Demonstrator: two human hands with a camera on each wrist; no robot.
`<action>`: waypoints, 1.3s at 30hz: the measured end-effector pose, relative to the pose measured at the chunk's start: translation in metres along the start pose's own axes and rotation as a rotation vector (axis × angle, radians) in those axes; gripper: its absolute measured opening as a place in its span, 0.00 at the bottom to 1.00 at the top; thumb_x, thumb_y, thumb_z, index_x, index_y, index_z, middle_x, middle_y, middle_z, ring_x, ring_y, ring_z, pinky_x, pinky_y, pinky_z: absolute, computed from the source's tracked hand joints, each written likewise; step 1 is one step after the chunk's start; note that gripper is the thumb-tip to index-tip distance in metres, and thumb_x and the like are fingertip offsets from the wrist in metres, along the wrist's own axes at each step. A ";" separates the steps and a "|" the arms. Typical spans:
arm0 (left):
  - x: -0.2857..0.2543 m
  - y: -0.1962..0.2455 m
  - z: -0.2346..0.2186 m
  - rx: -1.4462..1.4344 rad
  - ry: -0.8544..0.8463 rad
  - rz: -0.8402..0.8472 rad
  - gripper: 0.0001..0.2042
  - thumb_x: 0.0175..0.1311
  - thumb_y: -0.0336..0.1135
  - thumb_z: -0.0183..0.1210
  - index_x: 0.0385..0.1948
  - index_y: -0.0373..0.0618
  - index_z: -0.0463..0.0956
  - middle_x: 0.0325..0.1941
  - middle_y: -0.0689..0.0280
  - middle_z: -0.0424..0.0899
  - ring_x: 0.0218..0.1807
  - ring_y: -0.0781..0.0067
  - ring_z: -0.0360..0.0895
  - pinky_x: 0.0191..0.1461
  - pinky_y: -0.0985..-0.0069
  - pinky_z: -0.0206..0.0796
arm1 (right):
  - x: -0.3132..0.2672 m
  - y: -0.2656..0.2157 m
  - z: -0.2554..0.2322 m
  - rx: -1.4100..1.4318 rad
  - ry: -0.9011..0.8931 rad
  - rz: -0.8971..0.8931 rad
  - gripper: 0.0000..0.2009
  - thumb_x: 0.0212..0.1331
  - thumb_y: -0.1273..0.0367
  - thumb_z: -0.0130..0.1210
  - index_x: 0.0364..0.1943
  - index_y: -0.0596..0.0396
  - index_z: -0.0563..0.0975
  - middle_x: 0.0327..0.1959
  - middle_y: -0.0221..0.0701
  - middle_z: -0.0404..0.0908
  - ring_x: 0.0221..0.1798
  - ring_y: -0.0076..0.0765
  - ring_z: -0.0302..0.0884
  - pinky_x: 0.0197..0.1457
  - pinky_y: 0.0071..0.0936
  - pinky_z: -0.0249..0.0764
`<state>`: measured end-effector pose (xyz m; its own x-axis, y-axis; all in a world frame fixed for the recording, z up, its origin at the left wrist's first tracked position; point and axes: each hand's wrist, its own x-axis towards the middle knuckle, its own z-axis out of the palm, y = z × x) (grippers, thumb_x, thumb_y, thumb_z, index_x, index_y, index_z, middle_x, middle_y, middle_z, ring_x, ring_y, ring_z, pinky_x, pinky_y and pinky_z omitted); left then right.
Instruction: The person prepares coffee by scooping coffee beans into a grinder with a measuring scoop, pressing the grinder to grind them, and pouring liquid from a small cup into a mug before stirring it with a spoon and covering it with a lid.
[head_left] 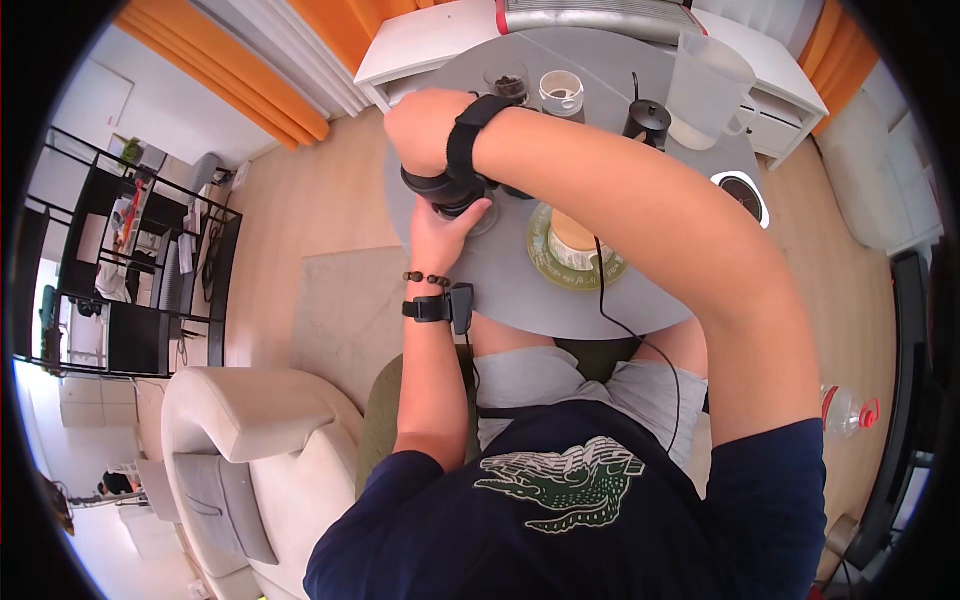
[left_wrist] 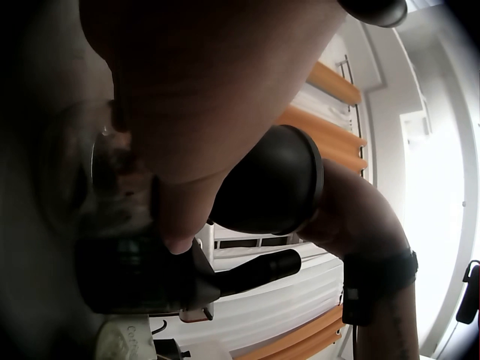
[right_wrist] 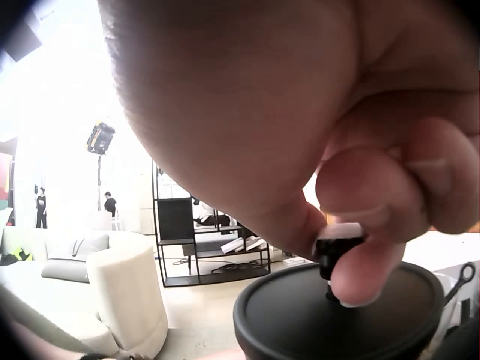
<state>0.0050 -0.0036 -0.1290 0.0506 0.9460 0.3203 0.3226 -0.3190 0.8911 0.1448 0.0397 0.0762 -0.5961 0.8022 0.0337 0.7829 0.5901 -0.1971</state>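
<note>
A black hand coffee grinder [head_left: 445, 188] with a flared top stands near the left edge of the grey table [head_left: 490, 300]. My left hand [head_left: 440, 235] grips it low down, around its narrow part, just above a clear glass jar [head_left: 485, 220]. Over the top bends my right hand [head_left: 428, 130], pinching a small black knob [right_wrist: 337, 251] at the centre of the round black lid [right_wrist: 292, 315]. From the left wrist, the wide black top [left_wrist: 270, 187] shows above the left hand, and a black pot [left_wrist: 127, 274] with a handle is close by.
Behind the hands are a glass of dark beans [head_left: 508, 88] and a white cup [head_left: 562, 92]. A small black pot [head_left: 648, 120], a clear pitcher [head_left: 705, 95] and a white-edged scale [head_left: 740, 195] stand farther right. A green plate [head_left: 555, 265] carries a stack of round filters [head_left: 575, 235].
</note>
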 end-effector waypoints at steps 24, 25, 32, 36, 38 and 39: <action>0.014 -0.021 -0.030 -0.083 -0.351 -0.154 0.33 0.64 0.34 0.84 0.69 0.34 0.79 0.68 0.61 0.89 0.70 0.68 0.82 0.77 0.63 0.71 | -0.006 0.018 -0.019 -0.040 -0.233 -0.083 0.12 0.66 0.65 0.71 0.41 0.63 0.91 0.36 0.43 0.93 0.41 0.50 0.93 0.45 0.50 0.85; 0.007 -0.017 -0.024 -0.124 -0.271 -0.110 0.33 0.64 0.35 0.84 0.68 0.34 0.80 0.68 0.60 0.89 0.71 0.67 0.82 0.78 0.63 0.71 | -0.014 0.013 -0.023 0.019 -0.245 -0.029 0.11 0.65 0.66 0.69 0.37 0.63 0.90 0.31 0.42 0.92 0.38 0.49 0.92 0.43 0.49 0.85; -0.017 0.005 0.011 0.069 0.020 -0.026 0.35 0.62 0.37 0.86 0.68 0.33 0.78 0.66 0.58 0.90 0.67 0.66 0.85 0.75 0.64 0.74 | -0.007 -0.005 -0.001 0.016 -0.173 -0.007 0.10 0.53 0.71 0.62 0.29 0.63 0.90 0.29 0.44 0.91 0.35 0.49 0.91 0.41 0.48 0.83; -0.011 0.004 -0.005 -0.015 -0.074 0.016 0.34 0.63 0.36 0.85 0.68 0.33 0.79 0.64 0.59 0.90 0.63 0.67 0.86 0.73 0.65 0.75 | -0.009 -0.005 -0.004 -0.164 -0.193 -0.104 0.10 0.49 0.74 0.64 0.33 0.65 0.91 0.32 0.48 0.92 0.38 0.54 0.91 0.42 0.50 0.84; -0.006 0.002 -0.019 -0.038 -0.224 -0.004 0.32 0.64 0.34 0.84 0.67 0.34 0.80 0.64 0.61 0.90 0.63 0.68 0.86 0.73 0.65 0.75 | -0.009 -0.002 -0.004 -0.133 -0.199 -0.110 0.10 0.48 0.75 0.65 0.33 0.65 0.92 0.33 0.49 0.92 0.39 0.55 0.91 0.41 0.51 0.84; -0.003 0.001 -0.023 -0.036 -0.225 -0.004 0.32 0.64 0.34 0.84 0.67 0.34 0.80 0.64 0.61 0.90 0.63 0.68 0.86 0.73 0.65 0.75 | -0.009 -0.001 -0.004 -0.103 -0.204 -0.117 0.10 0.47 0.76 0.66 0.34 0.66 0.92 0.33 0.50 0.92 0.40 0.56 0.92 0.41 0.52 0.84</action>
<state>-0.0169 -0.0081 -0.1221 0.2605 0.9351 0.2401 0.2892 -0.3129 0.9047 0.1500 0.0318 0.0802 -0.6990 0.6992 -0.1501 0.7144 0.6923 -0.1023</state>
